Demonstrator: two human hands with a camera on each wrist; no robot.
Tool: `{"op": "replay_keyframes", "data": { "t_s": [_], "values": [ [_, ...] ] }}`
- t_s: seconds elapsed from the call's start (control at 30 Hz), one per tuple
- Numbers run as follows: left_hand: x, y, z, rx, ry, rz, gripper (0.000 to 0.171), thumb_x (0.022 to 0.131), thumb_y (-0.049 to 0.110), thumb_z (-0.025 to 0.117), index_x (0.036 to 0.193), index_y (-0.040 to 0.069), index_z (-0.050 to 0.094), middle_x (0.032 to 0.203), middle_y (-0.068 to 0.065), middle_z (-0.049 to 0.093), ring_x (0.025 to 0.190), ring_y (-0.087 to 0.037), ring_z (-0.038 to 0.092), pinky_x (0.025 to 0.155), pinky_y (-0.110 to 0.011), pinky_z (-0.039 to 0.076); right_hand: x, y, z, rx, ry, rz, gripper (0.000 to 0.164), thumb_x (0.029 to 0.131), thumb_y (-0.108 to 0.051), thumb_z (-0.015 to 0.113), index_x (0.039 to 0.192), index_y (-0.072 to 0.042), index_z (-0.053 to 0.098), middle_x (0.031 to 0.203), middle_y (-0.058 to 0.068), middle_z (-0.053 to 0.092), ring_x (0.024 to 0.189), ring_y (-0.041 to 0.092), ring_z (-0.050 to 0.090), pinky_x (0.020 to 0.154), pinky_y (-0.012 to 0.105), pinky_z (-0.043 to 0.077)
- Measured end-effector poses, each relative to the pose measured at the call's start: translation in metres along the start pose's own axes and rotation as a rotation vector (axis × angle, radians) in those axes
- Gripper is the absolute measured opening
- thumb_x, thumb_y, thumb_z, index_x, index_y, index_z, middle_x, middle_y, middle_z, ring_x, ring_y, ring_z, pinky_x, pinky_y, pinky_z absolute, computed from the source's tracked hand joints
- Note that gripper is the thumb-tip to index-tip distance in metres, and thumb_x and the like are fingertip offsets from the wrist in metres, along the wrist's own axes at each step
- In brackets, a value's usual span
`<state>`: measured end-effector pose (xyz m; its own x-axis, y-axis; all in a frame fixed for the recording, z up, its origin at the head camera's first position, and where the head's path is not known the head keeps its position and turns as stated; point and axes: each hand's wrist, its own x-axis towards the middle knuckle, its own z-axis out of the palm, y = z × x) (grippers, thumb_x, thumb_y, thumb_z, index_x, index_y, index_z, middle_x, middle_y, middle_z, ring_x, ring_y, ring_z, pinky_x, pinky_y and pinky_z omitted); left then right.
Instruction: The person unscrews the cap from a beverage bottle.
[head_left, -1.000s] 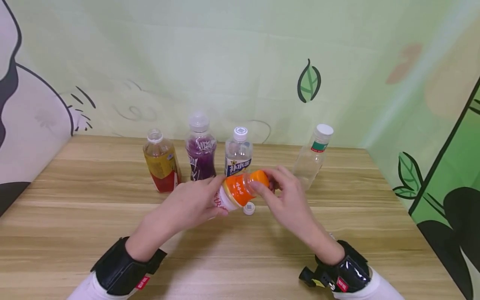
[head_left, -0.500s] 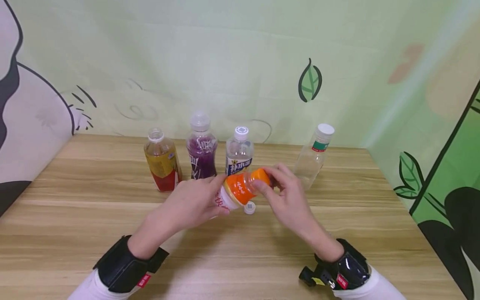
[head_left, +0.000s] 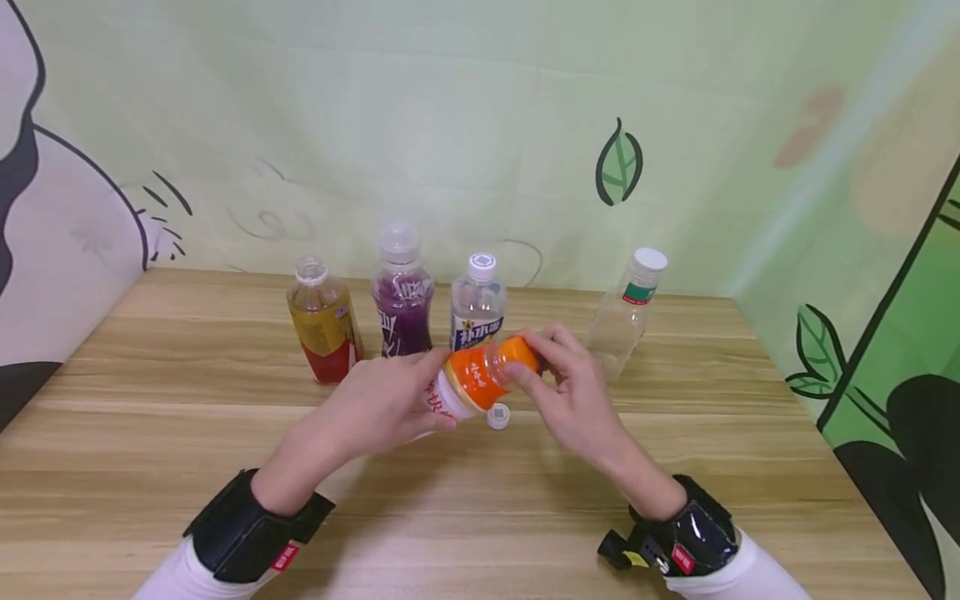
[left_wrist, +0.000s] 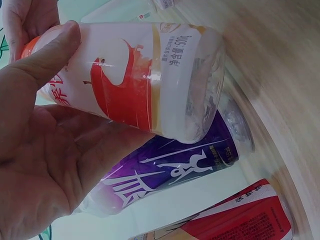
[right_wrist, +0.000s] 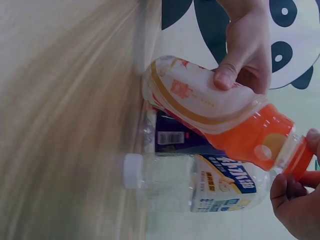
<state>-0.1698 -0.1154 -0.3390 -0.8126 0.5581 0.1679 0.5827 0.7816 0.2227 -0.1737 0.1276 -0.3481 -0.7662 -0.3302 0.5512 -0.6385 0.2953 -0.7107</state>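
Note:
My left hand [head_left: 382, 398] grips the body of a white and orange drink bottle [head_left: 474, 377], which is tilted with its neck up and to the right. In the left wrist view, the thumb lies across the label of that bottle [left_wrist: 120, 75], which shows a red apple. My right hand [head_left: 573, 392] pinches the orange cap [head_left: 519, 353] between thumb and fingers. In the right wrist view the cap [right_wrist: 300, 159] sits on the bottle's neck. A loose white cap [head_left: 498, 416] lies on the table beneath the bottle.
Behind my hands stand an uncapped bottle with a yellow and red label [head_left: 322, 325], a purple bottle [head_left: 403, 308] and a clear bottle with a white cap [head_left: 478, 304]. Another clear, white-capped bottle [head_left: 621, 317] stands to the right. A printed cloth [head_left: 525, 125] hangs behind the wooden table [head_left: 480, 533].
Both hands keep their places on the bottle and its cap. My right fingers shift slightly around the cap; the other bottles stay where they were.

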Motion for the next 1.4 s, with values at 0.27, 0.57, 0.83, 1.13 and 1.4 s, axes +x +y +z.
{"op": "replay_keyframes", "data": {
  "t_s": [0.27,0.57,0.83,1.13,1.4],
  "values": [
    [-0.001,-0.003,-0.002,-0.024,-0.018,0.009,0.069,0.079,0.046,0.081,0.133,0.012,0.053,0.104,0.002,0.065,0.085,-0.015,0.066,0.066,-0.028,0.052,0.003,0.0,-0.001,0.018,-0.042,-0.091,0.032,0.091,0.001,0.068,0.123,0.002,0.065,0.097,0.002,0.053,0.086,0.016,0.053,0.071,0.026,0.047],
    [-0.001,-0.004,-0.002,-0.019,-0.016,0.014,0.069,0.079,0.048,0.08,0.132,0.012,0.053,0.105,0.002,0.065,0.084,-0.015,0.066,0.065,-0.027,0.052,0.004,-0.004,-0.004,0.003,-0.085,-0.086,0.037,0.09,0.005,0.067,0.126,0.001,0.062,0.103,0.002,0.053,0.093,0.016,0.054,0.079,0.028,0.048],
    [0.0,-0.005,-0.001,-0.022,-0.01,0.017,0.069,0.079,0.048,0.08,0.131,0.012,0.053,0.103,0.003,0.065,0.082,-0.014,0.066,0.063,-0.027,0.051,0.004,-0.006,-0.007,-0.001,-0.113,-0.075,0.037,0.091,0.006,0.066,0.127,0.001,0.061,0.109,0.002,0.053,0.097,0.017,0.055,0.08,0.028,0.05],
    [0.0,-0.007,-0.002,-0.025,-0.015,0.023,0.071,0.078,0.052,0.079,0.132,0.013,0.053,0.103,0.004,0.064,0.081,-0.013,0.064,0.062,-0.024,0.05,0.006,-0.006,-0.011,-0.06,-0.121,-0.055,0.031,0.093,-0.005,0.068,0.124,-0.005,0.064,0.109,-0.005,0.057,0.096,0.013,0.056,0.08,0.028,0.05],
    [0.001,-0.007,-0.001,-0.026,-0.023,0.005,0.073,0.078,0.051,0.079,0.135,0.014,0.052,0.107,0.004,0.063,0.08,-0.012,0.063,0.06,-0.024,0.049,0.005,-0.005,-0.01,-0.146,-0.073,-0.034,0.031,0.094,-0.018,0.069,0.124,-0.011,0.065,0.114,-0.009,0.058,0.101,0.01,0.054,0.077,0.031,0.048]
  ]
}}
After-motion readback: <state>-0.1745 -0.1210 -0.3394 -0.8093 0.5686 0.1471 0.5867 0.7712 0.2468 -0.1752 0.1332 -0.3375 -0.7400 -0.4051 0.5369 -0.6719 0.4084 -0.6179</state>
